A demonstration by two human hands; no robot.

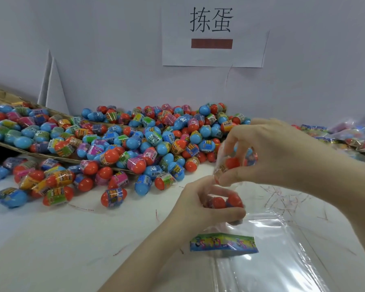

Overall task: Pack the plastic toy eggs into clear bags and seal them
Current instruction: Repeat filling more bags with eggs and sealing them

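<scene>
A big heap of blue and orange plastic toy eggs (135,140) covers the back of the white table (51,239). My left hand (200,205) grips the lower end of a small clear bag holding two orange eggs (226,202). Above it, my right hand (278,152) pinches the upper part of the same bag, where another orange egg (232,163) shows between the fingers. A stack of flat clear bags (272,256) with a colourful printed header card (223,244) lies right under my hands.
A tipped cardboard box (0,95) at the back left spills eggs onto the table. Filled bags (350,135) pile up at the far right. A paper sign (213,32) hangs on the wall behind. Thin red strips litter the tabletop.
</scene>
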